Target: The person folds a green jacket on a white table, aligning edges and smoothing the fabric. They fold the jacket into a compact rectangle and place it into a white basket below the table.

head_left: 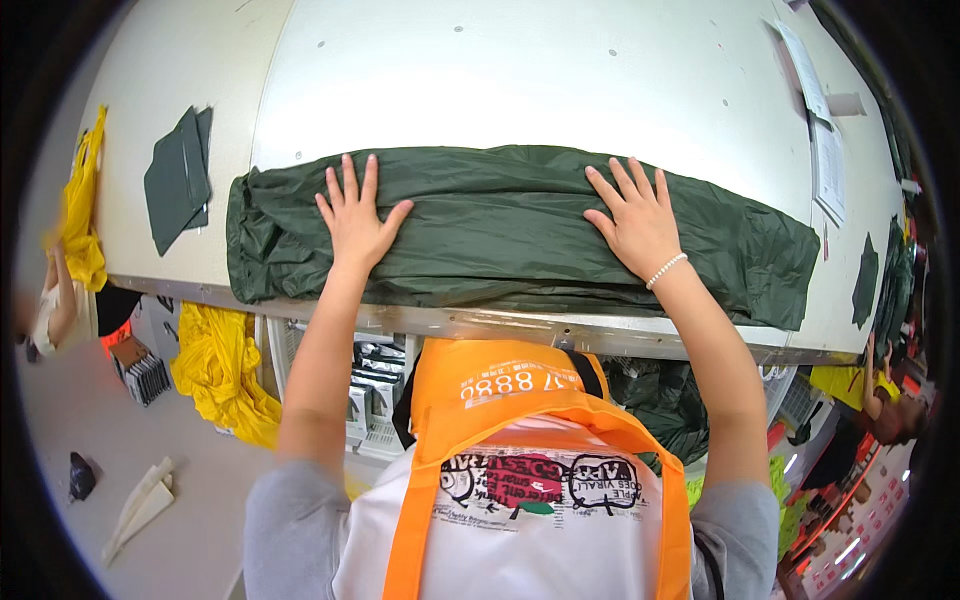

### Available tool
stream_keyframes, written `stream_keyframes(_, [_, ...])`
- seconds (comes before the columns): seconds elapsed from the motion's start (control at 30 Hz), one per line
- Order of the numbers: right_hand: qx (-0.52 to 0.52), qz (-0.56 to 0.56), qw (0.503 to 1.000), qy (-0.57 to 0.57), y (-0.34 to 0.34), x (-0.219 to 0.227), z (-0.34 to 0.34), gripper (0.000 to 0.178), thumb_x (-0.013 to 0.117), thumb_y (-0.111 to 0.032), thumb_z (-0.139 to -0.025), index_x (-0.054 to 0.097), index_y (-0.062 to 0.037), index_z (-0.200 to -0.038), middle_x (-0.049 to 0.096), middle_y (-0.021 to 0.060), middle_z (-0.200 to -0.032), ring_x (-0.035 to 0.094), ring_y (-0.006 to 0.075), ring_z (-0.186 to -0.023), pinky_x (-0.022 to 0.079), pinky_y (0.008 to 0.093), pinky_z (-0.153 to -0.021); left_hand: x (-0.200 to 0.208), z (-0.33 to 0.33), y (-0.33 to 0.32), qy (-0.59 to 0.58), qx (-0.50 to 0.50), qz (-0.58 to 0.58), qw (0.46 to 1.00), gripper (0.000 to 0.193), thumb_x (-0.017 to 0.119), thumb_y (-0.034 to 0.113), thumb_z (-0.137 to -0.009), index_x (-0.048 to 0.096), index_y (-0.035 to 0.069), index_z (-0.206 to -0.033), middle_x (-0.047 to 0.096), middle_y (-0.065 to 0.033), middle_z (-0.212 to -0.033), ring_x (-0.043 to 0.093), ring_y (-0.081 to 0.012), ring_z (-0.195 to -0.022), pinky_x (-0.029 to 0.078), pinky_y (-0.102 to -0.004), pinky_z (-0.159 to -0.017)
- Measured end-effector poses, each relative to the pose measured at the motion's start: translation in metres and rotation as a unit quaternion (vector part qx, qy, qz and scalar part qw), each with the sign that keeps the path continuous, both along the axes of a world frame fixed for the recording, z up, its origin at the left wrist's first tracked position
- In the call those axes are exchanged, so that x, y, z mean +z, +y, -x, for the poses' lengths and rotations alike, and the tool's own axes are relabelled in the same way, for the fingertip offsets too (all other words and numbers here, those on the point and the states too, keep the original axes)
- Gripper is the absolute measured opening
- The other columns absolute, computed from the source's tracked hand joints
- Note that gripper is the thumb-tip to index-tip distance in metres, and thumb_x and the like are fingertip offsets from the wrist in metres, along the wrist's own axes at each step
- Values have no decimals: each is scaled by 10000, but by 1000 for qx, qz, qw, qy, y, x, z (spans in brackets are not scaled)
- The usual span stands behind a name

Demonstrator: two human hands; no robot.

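Note:
A long bundle of dark green, thin shiny fabric point(480, 235) lies folded across the near edge of the white table point(540, 80). My left hand point(358, 222) rests flat on its left part, fingers spread and pointing away from me. Farther right, my right hand point(638, 218) presses on the same fabric with its fingers apart and a beaded bracelet at the wrist. Neither hand grips anything. Creases run lengthwise between the hands, and the fabric's left end is gathered.
Dark green flat pieces point(180, 178) lie on the table at left. Papers point(826, 160) are at the far right. Yellow fabric point(222, 370) hangs below the table edge, near shelves with packets point(376, 385). People with yellow fabric stand at both sides.

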State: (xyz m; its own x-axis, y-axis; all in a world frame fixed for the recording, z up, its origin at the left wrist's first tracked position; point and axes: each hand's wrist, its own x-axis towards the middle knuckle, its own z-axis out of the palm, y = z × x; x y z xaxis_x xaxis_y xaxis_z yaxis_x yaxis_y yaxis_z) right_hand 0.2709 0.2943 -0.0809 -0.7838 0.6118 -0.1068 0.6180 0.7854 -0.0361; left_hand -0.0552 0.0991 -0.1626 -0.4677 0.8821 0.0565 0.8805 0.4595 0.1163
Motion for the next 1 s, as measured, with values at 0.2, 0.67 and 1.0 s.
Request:
stream_keyframes(0.2, [-155, 195, 947, 204, 19, -79, -49, 520, 445, -341, -954, 354, -107, -1410, 293, 177, -1469, 226, 348, -1373, 156, 447, -1117, -25, 0, 10, 0, 13, 45, 999, 856, 506, 681, -789, 218, 255, -1472, 115, -115, -1542, 91, -377, -1406, 94, -630, -1067])
stream_keyframes(0.67, [-37, 521, 832, -185, 41, -16, 98, 903, 423, -788, -758, 618, -8, -1170, 601, 243, -1152, 564, 367, -1102, 434, 370, -941, -28, 0, 8, 19, 14, 31, 999, 835, 500, 655, -810, 208, 246, -1476, 132, -110, -1540, 109, -368, -1405, 105, -626, -1064])
stream_keyframes(1.0, [-150, 147, 970, -121, 39, 2, 43, 525, 546, -481, -872, 660, 27, -941, 654, 194, -855, 622, 346, -872, 482, 386, -796, -16, 11, -2, -65, 11, 20, 998, 790, 488, 633, -836, 251, 215, -1462, 173, -135, -1524, 138, -348, -1403, 108, -551, -1100])
